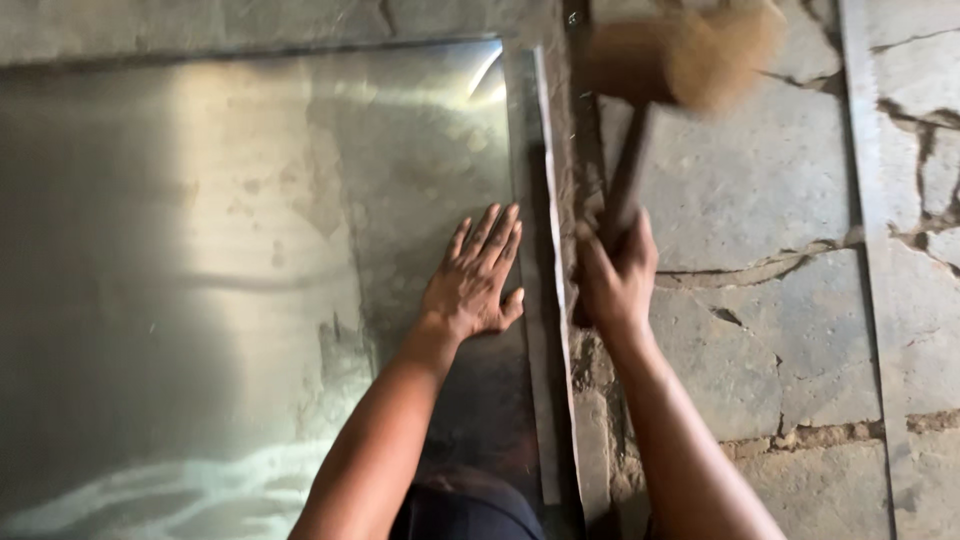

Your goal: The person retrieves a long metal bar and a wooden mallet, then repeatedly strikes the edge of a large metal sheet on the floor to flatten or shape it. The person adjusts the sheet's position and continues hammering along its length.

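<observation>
Head camera looks steeply down, close above the floor (780,200).

silver metal sheet (200,250), tan mallet (690,50), grey floor (760,190)

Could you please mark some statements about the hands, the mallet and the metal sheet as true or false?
1. The left hand lies flat on the shiny grey metal sheet. True.
2. The right hand is empty. False: it grips the handle of a brown wooden mallet.
3. The mallet head is blurred and raised above the cracked grey stone floor. True.
4. The left hand's fingers are curled into a fist. False: they are stretched out.
5. The sheet lies to the right of both hands. False: mostly left.
</observation>
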Available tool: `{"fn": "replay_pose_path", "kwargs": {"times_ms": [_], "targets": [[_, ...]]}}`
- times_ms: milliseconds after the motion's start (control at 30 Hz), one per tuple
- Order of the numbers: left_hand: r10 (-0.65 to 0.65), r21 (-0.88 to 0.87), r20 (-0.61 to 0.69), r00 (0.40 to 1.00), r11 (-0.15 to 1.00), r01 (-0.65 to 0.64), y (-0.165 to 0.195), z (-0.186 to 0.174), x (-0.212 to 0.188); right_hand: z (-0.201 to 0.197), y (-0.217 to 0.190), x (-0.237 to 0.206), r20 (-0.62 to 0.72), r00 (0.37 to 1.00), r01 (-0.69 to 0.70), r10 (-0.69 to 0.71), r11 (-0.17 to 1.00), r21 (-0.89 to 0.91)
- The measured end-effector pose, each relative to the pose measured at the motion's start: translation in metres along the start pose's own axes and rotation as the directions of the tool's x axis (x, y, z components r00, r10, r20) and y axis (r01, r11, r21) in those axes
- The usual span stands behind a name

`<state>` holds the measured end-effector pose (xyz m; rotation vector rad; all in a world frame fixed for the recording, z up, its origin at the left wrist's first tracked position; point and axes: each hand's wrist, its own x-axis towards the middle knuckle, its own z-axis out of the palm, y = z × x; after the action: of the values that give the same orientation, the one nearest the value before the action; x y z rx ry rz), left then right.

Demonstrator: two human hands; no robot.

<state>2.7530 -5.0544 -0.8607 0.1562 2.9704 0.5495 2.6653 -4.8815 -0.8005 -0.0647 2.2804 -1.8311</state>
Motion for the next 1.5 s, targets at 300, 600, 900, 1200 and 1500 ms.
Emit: {"fn": "replay_pose_path", "kwargs": {"times_ms": [300,600,900,1200,1500], "targets": [[-0.006,-0.031,-0.004,1.000,1.000,0.006,0.001,-0.008,0.000,0.005,-0.003,-0.054,-0.101,0.995,-0.004,-0.012,0.988,-0.157],[-0.025,-0.038,0.009,1.000,0.999,0.025,0.003,-0.012,-0.001,0.015,-0.001,0.005,-0.109,0.993,-0.072,0.053,0.982,-0.174],[0.001,0.008,-0.036,0.999,1.000,-0.001,-0.002,-0.006,0.004,0.033,-0.006,0.052,-0.032,0.998,0.028,-0.048,0.889,-0.458],[-0.010,-0.027,-0.002,1.000,1.000,0.010,-0.007,-0.001,0.004,0.046,-0.017,0.091,0.038,0.998,-0.025,0.048,0.886,-0.464],[0.026,0.007,-0.134,0.991,1.000,-0.025,-0.004,0.008,-0.001,-0.003,0.012,0.004,0.065,0.998,0.035,-0.002,0.861,-0.508]]}}
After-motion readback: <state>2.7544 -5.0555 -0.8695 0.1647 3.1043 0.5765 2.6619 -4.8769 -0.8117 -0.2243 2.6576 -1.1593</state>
